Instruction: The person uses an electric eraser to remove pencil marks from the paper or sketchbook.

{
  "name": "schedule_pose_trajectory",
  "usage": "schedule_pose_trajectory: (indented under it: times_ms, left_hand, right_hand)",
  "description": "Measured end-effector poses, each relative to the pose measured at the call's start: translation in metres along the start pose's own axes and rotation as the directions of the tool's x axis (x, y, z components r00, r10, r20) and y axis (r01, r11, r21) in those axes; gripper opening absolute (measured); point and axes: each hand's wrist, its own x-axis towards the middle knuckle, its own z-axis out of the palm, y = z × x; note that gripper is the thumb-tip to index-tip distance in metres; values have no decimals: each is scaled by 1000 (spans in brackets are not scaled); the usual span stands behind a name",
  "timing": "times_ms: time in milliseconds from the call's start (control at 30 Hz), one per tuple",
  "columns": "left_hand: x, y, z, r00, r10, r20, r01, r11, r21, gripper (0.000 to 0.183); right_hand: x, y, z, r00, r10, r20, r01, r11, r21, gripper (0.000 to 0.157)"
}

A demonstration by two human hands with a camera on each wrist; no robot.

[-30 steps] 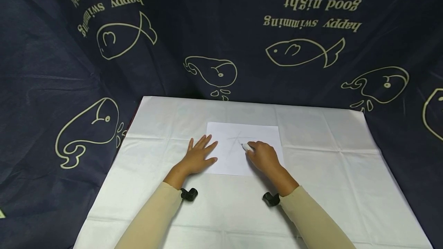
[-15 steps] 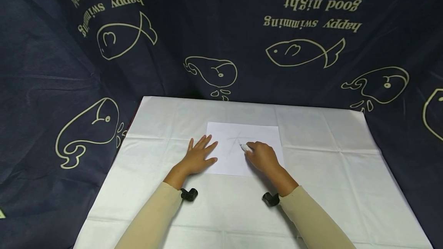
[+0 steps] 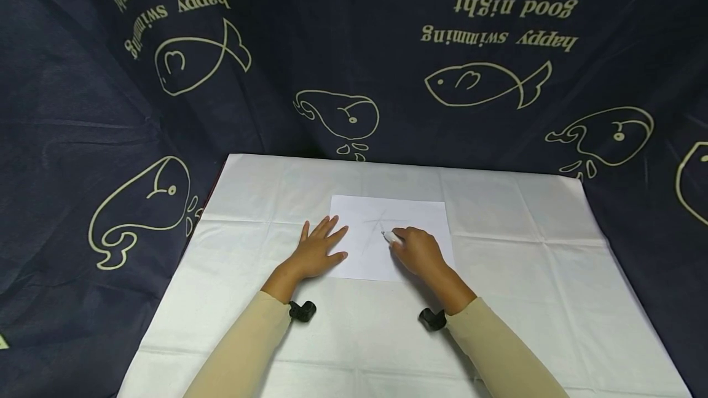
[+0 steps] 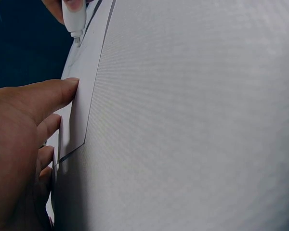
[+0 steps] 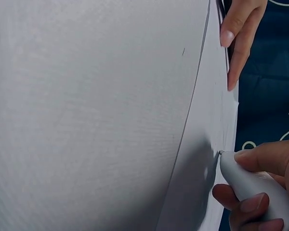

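Note:
A sheet of white paper [image 3: 367, 268] lies on the white-covered table, with faint grey crossing lines [image 3: 372, 222] on it. My right hand [image 3: 420, 252] grips a thick white pen-shaped tool [image 5: 265, 190] between thumb and curled fingers. The tool tapers to a short, narrow greyish tip, which sits right at the paper near the drawn lines. On the sheet's left edge rests my left hand [image 3: 315, 253], fingers spread and straight. In the left wrist view the thumb [image 4: 58, 94] of that hand lies over the paper, and the white tool shows at the top.
The table [image 3: 542, 300] wears a creased white cloth. Behind and beside it hangs dark blue fabric [image 3: 354, 35] printed with whales, fish and lettering. A small black device [image 3: 302, 311] sits at the left wrist, and another [image 3: 432, 319] at the right.
My right hand has shifted slightly left with the tool, whose tip has moved a little left and toward me on the paper. The left hand has stayed in place.

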Motion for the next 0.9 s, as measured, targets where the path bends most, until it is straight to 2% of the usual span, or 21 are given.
schedule_pose_trajectory:
  times_ms: [267, 433, 733, 900]
  left_hand:
    - [0, 0, 0, 1000, 8, -6, -8, 1000, 5, 65]
    - [0, 0, -1, 1000, 14, -9, -14, 1000, 2, 65]
    - [0, 0, -1, 1000, 7, -1, -7, 1000, 4, 66]
    - [0, -1, 0, 1000, 6, -4, -6, 1000, 1, 66]
  right_hand:
    - [0, 2, -2, 999, 40, -16, -40, 999, 0, 36]
    - [-4, 1, -3, 999, 32, 10, -32, 999, 16, 36]
    - [-2, 2, -2, 1000, 24, -19, -24, 1000, 14, 36]
    - [-4, 1, -2, 1000, 15, -3, -15, 1000, 19, 36]
